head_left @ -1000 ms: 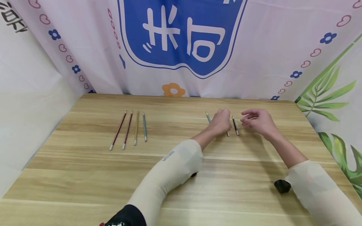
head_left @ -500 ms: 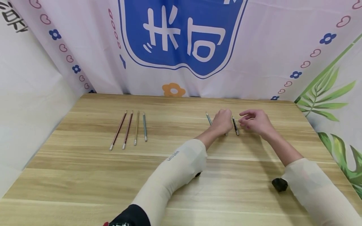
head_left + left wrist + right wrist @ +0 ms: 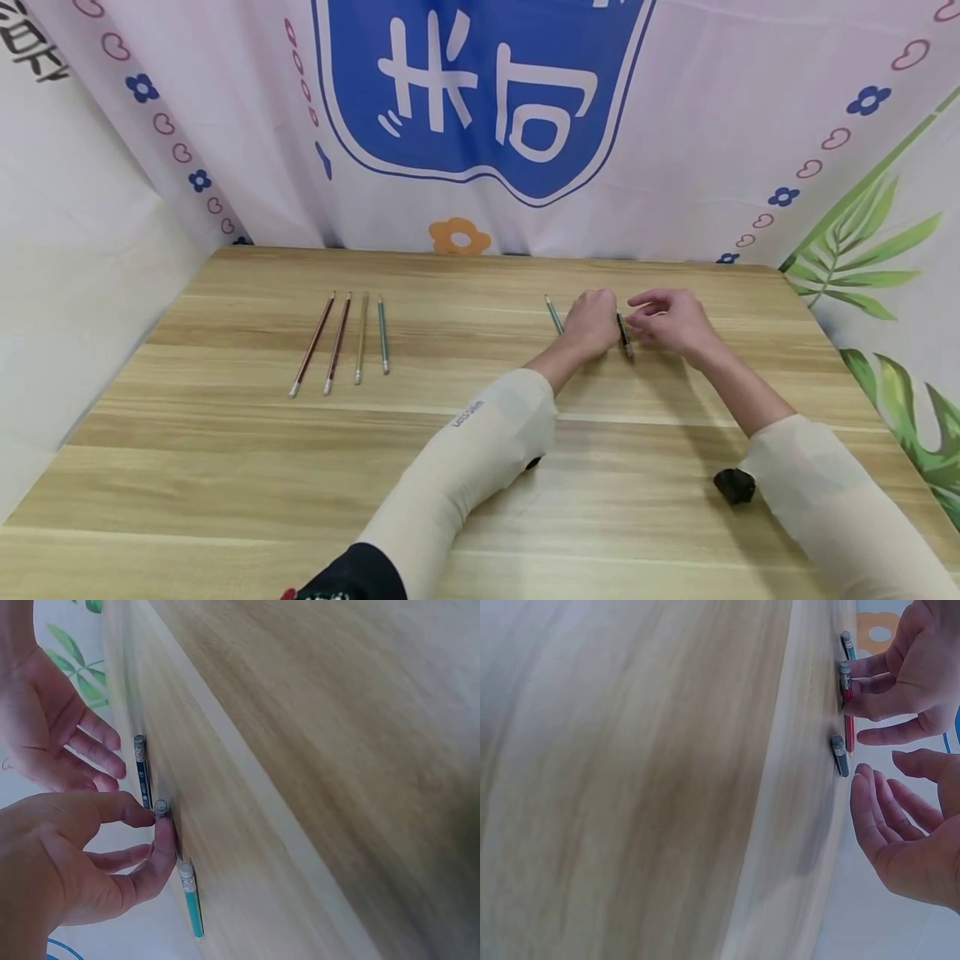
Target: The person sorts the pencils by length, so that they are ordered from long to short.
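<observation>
My left hand (image 3: 591, 323) pinches a red pencil (image 3: 848, 727) near its eraser end, low over the table, as the right wrist view shows. In the left wrist view the thumb and forefinger of that hand (image 3: 97, 855) meet at the pencil's metal end. A teal pencil (image 3: 553, 313) lies just left of this hand, partly covered by it. Between both hands is a short dark pencil (image 3: 625, 335), its eraser end toward me. Close to the dark pencil's right side, my right hand (image 3: 678, 323) has its fingers loosely bent, with nothing held in them.
On the left of the wooden table (image 3: 300, 483) several pencils lie spaced in a row: two dark red ones, a yellow one (image 3: 362, 342) and a teal one (image 3: 383, 335). A printed cloth (image 3: 712, 125) hangs along the table's back edge.
My left hand has shifted slightly right, covering the held pencil's eraser end in the head view. The right hand has come a little left, nearer the dark pencil.
</observation>
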Motion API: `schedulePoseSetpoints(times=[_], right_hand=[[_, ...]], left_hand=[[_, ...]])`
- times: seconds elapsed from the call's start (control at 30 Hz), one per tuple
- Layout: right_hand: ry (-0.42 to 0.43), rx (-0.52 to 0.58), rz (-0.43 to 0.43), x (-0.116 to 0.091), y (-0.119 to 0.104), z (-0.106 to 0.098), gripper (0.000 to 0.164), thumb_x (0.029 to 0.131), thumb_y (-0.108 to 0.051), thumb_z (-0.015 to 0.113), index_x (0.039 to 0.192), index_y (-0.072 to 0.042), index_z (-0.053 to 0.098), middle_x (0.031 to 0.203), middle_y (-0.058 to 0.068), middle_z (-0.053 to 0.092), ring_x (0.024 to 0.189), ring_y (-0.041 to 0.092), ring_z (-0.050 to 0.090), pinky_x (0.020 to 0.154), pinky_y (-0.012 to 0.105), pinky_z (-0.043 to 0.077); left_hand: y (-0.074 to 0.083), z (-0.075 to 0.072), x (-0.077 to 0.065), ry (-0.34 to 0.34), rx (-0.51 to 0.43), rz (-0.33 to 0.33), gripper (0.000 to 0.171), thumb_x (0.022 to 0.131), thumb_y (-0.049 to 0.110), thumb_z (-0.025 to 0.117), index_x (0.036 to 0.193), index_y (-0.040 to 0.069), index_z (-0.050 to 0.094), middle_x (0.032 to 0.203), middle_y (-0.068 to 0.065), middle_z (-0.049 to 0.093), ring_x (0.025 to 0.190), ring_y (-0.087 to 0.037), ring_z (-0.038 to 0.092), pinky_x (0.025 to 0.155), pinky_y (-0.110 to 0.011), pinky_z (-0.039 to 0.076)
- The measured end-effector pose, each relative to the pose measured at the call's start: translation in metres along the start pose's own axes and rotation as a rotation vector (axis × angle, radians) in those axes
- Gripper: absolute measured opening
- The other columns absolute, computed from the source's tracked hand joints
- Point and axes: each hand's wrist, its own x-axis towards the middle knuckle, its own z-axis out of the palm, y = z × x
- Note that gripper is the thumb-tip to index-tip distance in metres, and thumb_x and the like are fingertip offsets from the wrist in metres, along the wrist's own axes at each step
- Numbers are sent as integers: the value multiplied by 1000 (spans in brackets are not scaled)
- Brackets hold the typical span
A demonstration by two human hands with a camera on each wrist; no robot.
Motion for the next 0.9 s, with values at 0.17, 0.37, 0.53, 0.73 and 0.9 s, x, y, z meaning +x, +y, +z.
schedulePoseSetpoints(times=[0.17,0.37,0.53,0.73,0.9], right_hand=[[-19,46,24,3,-2,4,43,98,0,66,134,19,53,113,29,70,73,6,71,72,29,66],[-43,104,38,4,-7,7,43,101,1,60,137,22,48,116,33,70,74,6,73,76,28,65],[-58,105,47,5,-10,8,42,103,0,56,138,23,47,120,34,67,78,7,74,80,29,65],[-70,118,59,6,-10,11,42,104,1,55,138,23,46,121,35,67,81,8,74,82,29,65],[-75,140,48,7,-12,13,43,104,1,54,139,24,44,121,34,67,80,7,74,81,28,65]], left_hand=[[-3,-2,1,-4,-75,-51,26,93,8,71,72,13,56,87,-4,67,78,-17,61,63,-28,52],[-6,-8,3,-2,-139,-92,32,91,10,75,68,13,52,80,-3,64,73,-19,62,62,-27,52],[-7,-13,3,-7,-196,-118,33,91,8,76,69,12,52,73,0,55,67,-17,57,59,-24,48],[-9,-19,3,-5,-244,-131,29,89,6,78,73,11,55,73,0,52,66,-16,53,58,-25,45],[-12,-23,2,0,-245,-122,44,92,6,74,62,14,42,67,0,44,64,-17,50,58,-27,45]])
